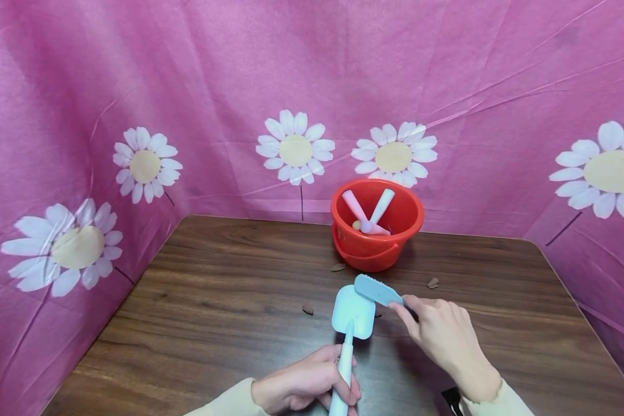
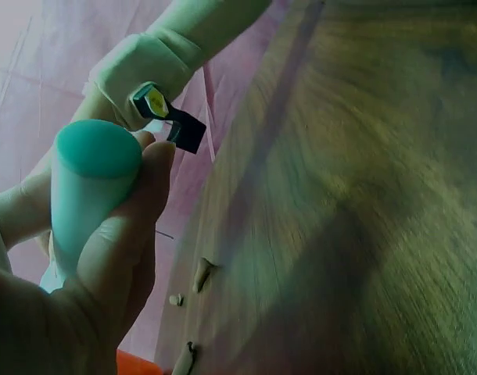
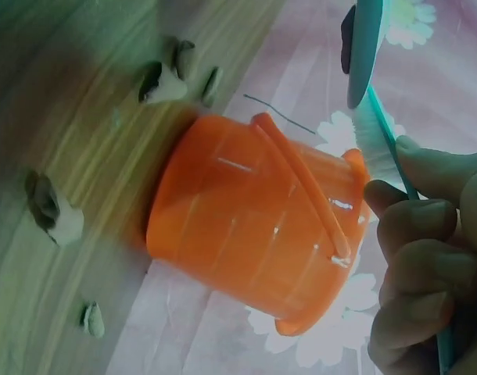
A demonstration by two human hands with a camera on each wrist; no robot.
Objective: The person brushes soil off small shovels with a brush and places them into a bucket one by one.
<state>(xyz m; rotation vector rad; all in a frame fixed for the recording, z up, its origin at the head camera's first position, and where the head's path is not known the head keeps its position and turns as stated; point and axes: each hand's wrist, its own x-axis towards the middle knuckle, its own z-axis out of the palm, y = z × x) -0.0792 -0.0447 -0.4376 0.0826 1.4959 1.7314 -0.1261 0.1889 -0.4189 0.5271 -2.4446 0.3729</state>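
My left hand [image 1: 312, 378] grips the white handle of a small pale-blue toy shovel [image 1: 351, 309] above the table; the rounded handle end [image 2: 98, 148] is close in the left wrist view. In my right hand [image 1: 444, 335] is a small blue brush [image 1: 378, 290], its head over the shovel's upper right edge. Pale bristles [image 3: 371, 133] hang under it in the right wrist view. Whether they touch the shovel I cannot tell. Small brown curled pieces lie about on the table, one [image 1: 308, 309] left of the shovel and another [image 1: 433, 283] beyond the right hand.
Behind the shovel stands a red bucket [image 1: 366, 260] with its handle hanging at the front. It holds pink and pale-blue handled toys [image 1: 382, 205]. The wooden table [image 1: 203, 312] is enclosed by a pink flowered cloth [image 1: 223, 75].
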